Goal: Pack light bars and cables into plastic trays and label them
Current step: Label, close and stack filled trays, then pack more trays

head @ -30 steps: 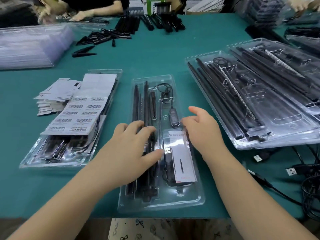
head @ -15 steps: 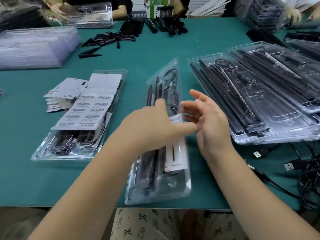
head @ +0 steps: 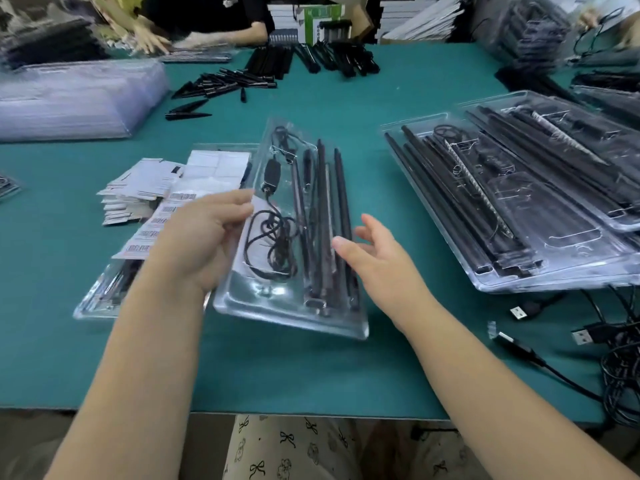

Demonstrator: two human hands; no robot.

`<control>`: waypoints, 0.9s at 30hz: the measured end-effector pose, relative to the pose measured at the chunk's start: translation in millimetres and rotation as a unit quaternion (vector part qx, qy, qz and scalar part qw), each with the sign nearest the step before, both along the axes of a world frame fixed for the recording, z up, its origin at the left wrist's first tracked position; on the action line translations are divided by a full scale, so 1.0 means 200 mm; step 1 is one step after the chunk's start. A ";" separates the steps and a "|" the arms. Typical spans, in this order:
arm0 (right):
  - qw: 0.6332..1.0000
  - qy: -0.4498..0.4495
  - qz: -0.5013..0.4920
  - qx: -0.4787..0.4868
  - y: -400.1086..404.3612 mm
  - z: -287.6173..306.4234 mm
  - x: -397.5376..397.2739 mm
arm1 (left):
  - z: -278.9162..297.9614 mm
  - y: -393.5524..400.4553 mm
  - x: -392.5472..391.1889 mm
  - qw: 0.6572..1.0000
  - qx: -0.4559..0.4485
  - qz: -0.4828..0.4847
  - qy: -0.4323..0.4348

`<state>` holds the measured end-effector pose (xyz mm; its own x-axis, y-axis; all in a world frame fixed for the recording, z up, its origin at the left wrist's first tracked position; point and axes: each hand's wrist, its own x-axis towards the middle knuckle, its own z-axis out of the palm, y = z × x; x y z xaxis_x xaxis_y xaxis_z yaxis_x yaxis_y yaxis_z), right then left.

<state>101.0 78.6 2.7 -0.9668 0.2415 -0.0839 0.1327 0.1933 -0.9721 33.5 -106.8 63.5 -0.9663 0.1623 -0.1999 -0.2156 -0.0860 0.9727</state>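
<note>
The packed clear tray (head: 294, 299), lying face-up a second before, had been flipped underside-up near the tabletop's front edge, left hand (head: 204, 237) gripping its side, right hand (head: 377, 258) released, probably ready for labelling.

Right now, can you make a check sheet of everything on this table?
Surface: green table.
Job's things: packed tray tilted, held up by left hand; label sheets beside it.
Clutter: filled trays at right; loose black bars far side; clear empty trays stacked at left.
Hands: left grips tray's edge; right hand open, beside it.
Cables: USB leads at right edge.
Surroundings: another person's arms opposite.
</note>
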 end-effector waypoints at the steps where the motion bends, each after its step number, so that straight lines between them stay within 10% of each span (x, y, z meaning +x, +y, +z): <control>1: 1.000 -0.005 -0.013 -0.005 0.01 0.00 0.00 | -0.05 0.01 -0.01 0.999 0.032 0.000 -0.032; 9: 0.995 -0.013 -0.090 -0.049 0.05 -0.02 0.00 | -0.21 0.16 -0.01 0.998 0.040 0.008 -0.058; 18: 0.983 -0.026 -0.076 0.166 0.04 0.00 0.04 | -0.29 0.17 0.01 0.998 -0.065 0.004 -0.013; 27: 0.859 0.193 0.095 0.464 -0.06 0.05 0.15 | -0.34 0.25 0.01 0.923 -0.341 0.051 0.174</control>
<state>131.8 66.0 12.0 -0.9086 -0.1334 0.3959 -0.2843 0.8918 -0.3520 36.2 -56.3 -3.5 -0.9945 0.0180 0.1036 0.0954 0.5683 0.8173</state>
